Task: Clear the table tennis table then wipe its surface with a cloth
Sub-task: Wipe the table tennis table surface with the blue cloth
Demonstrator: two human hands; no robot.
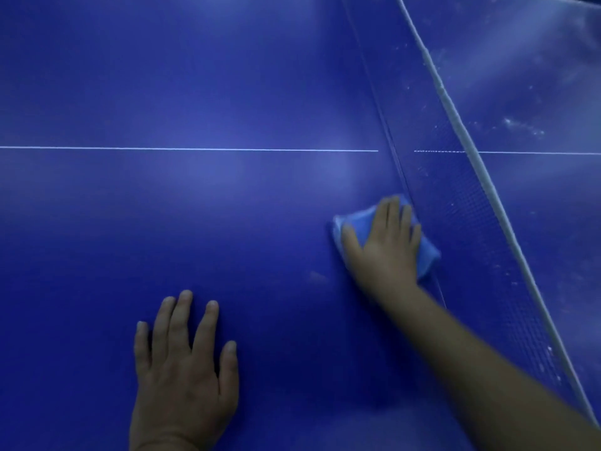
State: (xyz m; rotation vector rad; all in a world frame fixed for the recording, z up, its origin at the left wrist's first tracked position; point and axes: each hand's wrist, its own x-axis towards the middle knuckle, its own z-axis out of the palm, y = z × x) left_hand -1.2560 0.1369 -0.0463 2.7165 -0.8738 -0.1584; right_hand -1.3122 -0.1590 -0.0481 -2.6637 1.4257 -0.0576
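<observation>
Pressing the folded light-blue cloth (pixel 361 222) flat-fingered, the right hand (pixel 387 242) works beside the mesh net (pixel 461 203); the left hand (pixel 182 362), released, braces on the dark-blue worktop (pixel 162 206), farther from it.

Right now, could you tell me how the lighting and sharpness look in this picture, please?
Head view: dim, with a strong blue cast; soft glare patches sit on the table near the white centre line. The right hand pressing the blue cloth is motion-blurred, as is its forearm, while the left hand lying flat is sharper. The net curves slightly, suggesting wide-angle distortion.
</observation>
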